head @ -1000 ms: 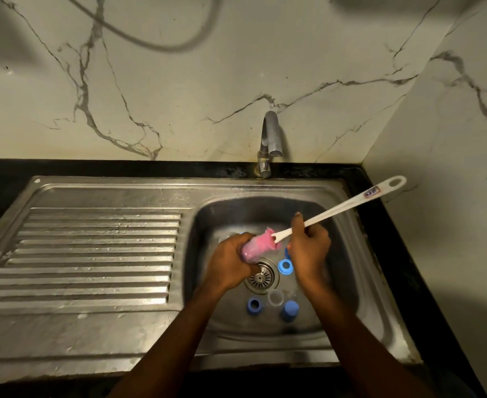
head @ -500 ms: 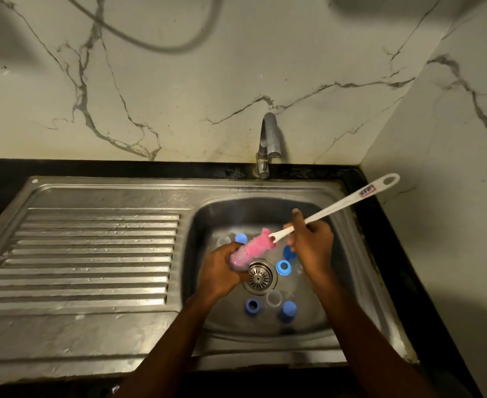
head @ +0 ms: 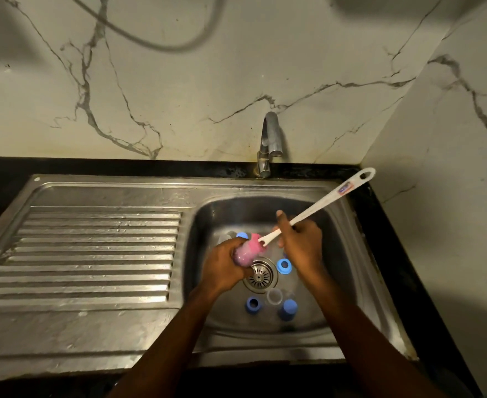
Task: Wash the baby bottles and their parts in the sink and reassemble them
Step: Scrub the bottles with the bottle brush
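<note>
Head-camera view looking down into a steel sink [head: 348, 254]. The person's left hand [head: 226, 267] is curled around a small clear baby bottle [head: 240, 259], holding it on its side just above and to the left of the drain [head: 259, 276]. The bottle's mouth points up and to the right, toward the basin's back right corner. The right hand [head: 299, 245] is clenched around the white handle [head: 322, 204] of a bottle brush, whose pink sponge head [head: 254, 242] sits at the bottle's mouth, apparently partly inside. Handle and bottle lie along one slanted line, so any further scrubbing stroke would likely run along that line, with the right hand pushing down and left while the left hand braces. Loose parts lie on the basin floor. One blue ring [head: 284, 266] sits just right of the drain, and a second blue ring [head: 252, 305], a clear part [head: 274, 296] and a blue cap [head: 288, 308] lie near the front edge. Washing looks to be in an early stage and nothing is reassembled. No water is visibly running from the tap [head: 270, 139] at the back edge.
</note>
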